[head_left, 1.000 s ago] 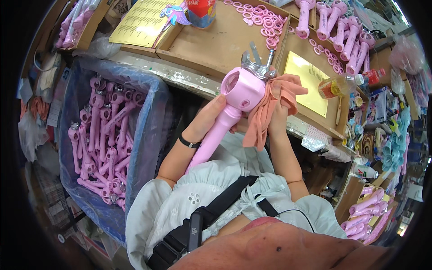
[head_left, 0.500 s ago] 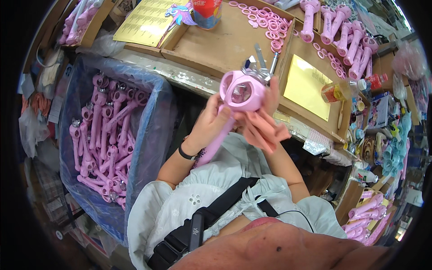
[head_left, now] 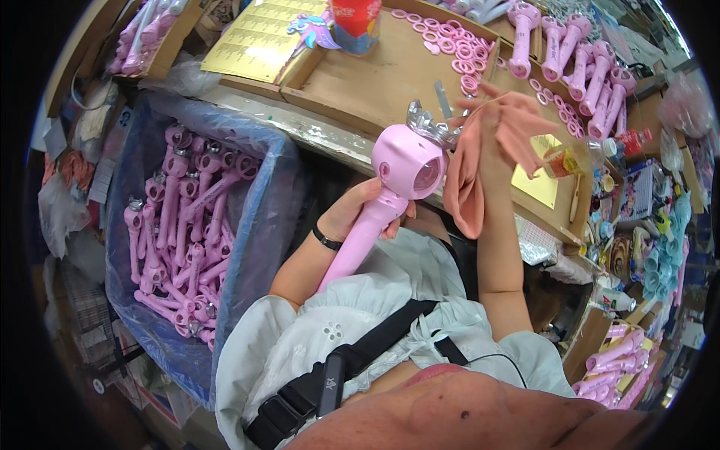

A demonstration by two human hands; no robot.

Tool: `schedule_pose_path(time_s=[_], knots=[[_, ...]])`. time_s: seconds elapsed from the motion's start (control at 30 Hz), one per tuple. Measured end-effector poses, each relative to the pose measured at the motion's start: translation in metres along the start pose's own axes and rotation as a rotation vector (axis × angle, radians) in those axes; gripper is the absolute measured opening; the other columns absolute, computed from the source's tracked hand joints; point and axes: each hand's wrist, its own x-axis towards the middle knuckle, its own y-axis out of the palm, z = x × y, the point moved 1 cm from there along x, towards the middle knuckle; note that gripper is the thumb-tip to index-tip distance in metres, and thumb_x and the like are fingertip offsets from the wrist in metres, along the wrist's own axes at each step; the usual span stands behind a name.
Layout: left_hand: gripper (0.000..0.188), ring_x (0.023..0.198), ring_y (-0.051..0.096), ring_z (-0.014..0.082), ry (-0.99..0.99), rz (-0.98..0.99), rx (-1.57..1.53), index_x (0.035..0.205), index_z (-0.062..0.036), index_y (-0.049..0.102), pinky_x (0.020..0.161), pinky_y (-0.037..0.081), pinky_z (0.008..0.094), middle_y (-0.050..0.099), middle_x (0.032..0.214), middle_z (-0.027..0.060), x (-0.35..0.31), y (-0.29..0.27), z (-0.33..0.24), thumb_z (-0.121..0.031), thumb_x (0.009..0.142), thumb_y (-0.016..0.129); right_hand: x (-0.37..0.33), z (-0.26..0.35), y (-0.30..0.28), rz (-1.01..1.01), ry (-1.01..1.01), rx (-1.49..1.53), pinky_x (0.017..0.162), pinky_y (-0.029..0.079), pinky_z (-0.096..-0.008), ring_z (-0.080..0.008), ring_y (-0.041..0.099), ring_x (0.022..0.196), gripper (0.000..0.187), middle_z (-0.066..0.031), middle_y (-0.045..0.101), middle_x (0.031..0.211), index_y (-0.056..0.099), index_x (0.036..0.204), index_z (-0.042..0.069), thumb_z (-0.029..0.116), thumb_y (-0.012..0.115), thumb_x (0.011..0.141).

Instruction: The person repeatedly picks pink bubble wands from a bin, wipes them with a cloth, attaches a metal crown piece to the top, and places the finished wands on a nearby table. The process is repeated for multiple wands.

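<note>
My left hand [head_left: 351, 213] is closed round the handle of a pink toy wand [head_left: 409, 159]. Its round head has a dark oval window and points up and to the right. A silver crown [head_left: 431, 127] sits on top of that head. Over the tray, my right hand [head_left: 490, 126] reaches forward with a salmon cloth [head_left: 468, 184] hanging from it; motion blurs its fingers. Beside those fingers a flat metal strip [head_left: 443, 100] lies in the cardboard tray [head_left: 360, 82]. The cloth partly hides the tray's edge.
At my left, a blue-lined bin [head_left: 259, 165] holds several crowned pink wands. Pink rings [head_left: 465, 52] and upright wand parts [head_left: 523, 41] stand at the back. A red cup [head_left: 356, 26], yellow sheets [head_left: 259, 37] and a drink bottle [head_left: 574, 159] are on the bench.
My right hand has moved off the wand, forward and right, taking the cloth along. The wand has turned in my left hand, so its crown now shows clearly.
</note>
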Motion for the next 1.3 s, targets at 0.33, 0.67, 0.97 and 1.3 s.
schedule_pose_path(time_s=[0.33,0.67,0.97,1.3], knots=[[0.058,0.05,0.059,0.0219,0.059,-0.208,-0.065,0.12,-0.0007,0.045,0.041,0.048,0.0286,0.061,0.087,0.0181,-0.007,-0.008,-0.006,-0.043,0.082,0.058,-0.017,0.014,0.056,0.143,-1.192,-0.76,0.094,0.038,-0.038,-0.0266,0.049,0.108,0.021,-0.0134,0.054,0.109,0.062,0.095,0.006,0.021,0.061,0.081],[0.064,0.044,0.055,0.02,0.19,0.097,-0.186,0.123,0.0043,0.04,0.033,0.042,0.025,0.058,0.093,0.0261,-0.004,-0.025,-0.006,-0.048,0.088,0.05,0.051,-0.012,0.007,-0.138,-0.427,-0.208,0.074,0.046,-0.027,-0.0188,0.058,0.084,0.02,-0.0122,0.058,0.097,0.051,0.099,-0.002,0.008,0.055,0.082],[0.066,0.04,0.052,0.022,0.195,0.214,-0.396,0.131,-0.0016,0.032,0.032,0.041,0.0263,0.055,0.098,0.0289,-0.004,-0.031,-0.001,-0.049,0.088,0.049,0.046,-0.046,0.017,-0.019,-0.077,-0.402,0.072,0.044,-0.0224,-0.0109,0.054,0.086,0.022,-0.0044,0.056,0.093,0.058,0.1,0.001,0.014,0.063,0.082],[0.078,0.041,0.052,0.0206,0.106,0.239,-0.598,0.134,0.0039,0.024,0.033,0.041,0.0255,0.055,0.094,0.0252,-0.006,-0.032,0.002,-0.054,0.087,0.048,-0.004,-0.04,-0.005,0.089,-0.431,-1.075,0.083,0.045,-0.0383,-0.0322,0.057,0.094,0.023,-0.0157,0.063,0.095,0.059,0.098,0.0,0.006,0.064,0.076]])
